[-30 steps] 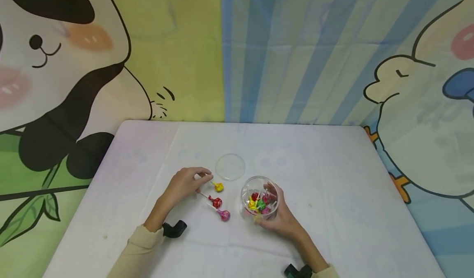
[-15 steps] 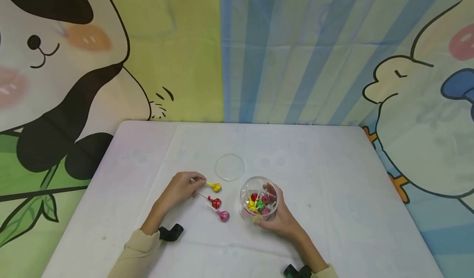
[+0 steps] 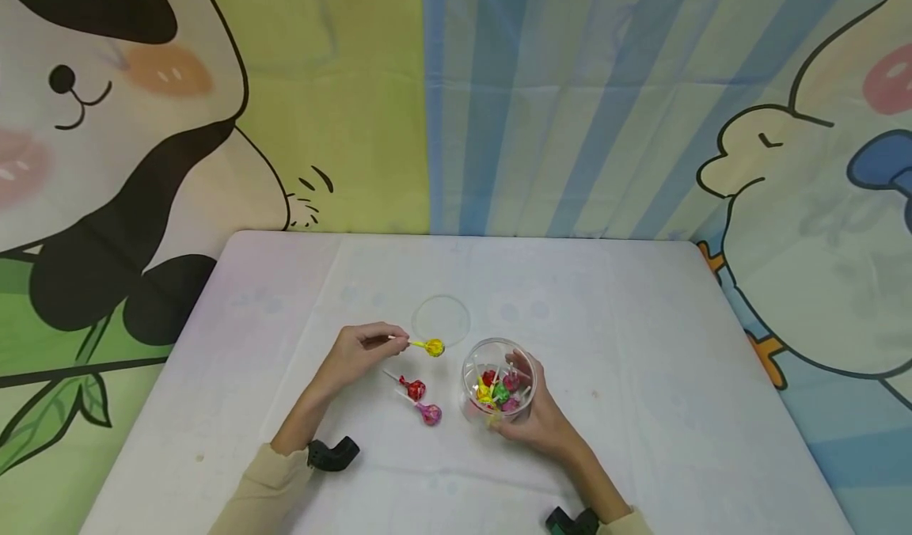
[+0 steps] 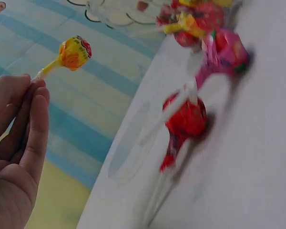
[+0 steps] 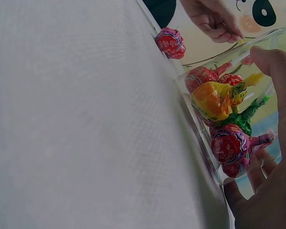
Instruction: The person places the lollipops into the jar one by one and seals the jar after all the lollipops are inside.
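My left hand (image 3: 362, 353) pinches the stick of a yellow lollipop (image 3: 434, 348), its wrapped head pointing right toward the jar; the left wrist view shows that lollipop (image 4: 75, 52) raised above the table. My right hand (image 3: 536, 408) grips the side of a clear jar (image 3: 499, 345), thumb on one side and fingers on the other. Inside the jar lie several wrapped lollipops in red, yellow, green and pink; the right wrist view shows a green lollipop (image 5: 240, 120) among them. Between the hands, a red lollipop (image 3: 416, 390) and a pink lollipop (image 3: 431, 415) lie on the table, sticks toward the left.
A clear round lid (image 3: 442, 298) lies flat behind the jar and the yellow lollipop. The white table (image 3: 641, 321) stretches to a back edge against a printed cartoon backdrop (image 3: 570, 108). Black camera mounts (image 3: 333, 454) sit at both wrists.
The left hand has taken hold of the yellow lollipop's stick and lifted it up and to the right, away from the red and pink ones. The right hand and jar stay in place.
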Demonstrator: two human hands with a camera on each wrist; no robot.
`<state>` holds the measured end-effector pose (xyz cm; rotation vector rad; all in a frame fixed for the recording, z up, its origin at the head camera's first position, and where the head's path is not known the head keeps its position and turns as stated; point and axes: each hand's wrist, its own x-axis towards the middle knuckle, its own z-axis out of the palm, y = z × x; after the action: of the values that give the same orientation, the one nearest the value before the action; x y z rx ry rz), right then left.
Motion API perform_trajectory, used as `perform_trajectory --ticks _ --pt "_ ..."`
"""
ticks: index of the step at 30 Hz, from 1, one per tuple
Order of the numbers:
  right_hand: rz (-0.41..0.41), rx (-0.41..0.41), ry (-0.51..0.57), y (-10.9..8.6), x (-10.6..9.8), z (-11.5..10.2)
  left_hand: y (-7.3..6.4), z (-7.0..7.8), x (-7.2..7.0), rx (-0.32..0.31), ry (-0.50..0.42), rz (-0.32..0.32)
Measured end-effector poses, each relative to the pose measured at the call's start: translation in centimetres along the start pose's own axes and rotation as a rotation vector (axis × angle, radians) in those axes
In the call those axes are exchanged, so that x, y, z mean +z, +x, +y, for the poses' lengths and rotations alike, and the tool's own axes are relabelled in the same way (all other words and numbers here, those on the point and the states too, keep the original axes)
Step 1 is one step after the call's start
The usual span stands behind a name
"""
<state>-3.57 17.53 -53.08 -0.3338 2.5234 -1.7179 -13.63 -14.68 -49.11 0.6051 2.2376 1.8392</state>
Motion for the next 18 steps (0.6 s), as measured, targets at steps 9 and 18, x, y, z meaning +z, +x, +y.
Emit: perform_trajectory --ticks 9,18 --pt "-0.001 0.034 -0.036 0.1 0.0 -0.4 0.0 3.8 3.4 0.120 -0.099 -0.074" --pt "-0.006 0.006 -0.009 0.1 -0.1 -0.4 0.5 4.9 6.3 0.258 0.047 -0.136"
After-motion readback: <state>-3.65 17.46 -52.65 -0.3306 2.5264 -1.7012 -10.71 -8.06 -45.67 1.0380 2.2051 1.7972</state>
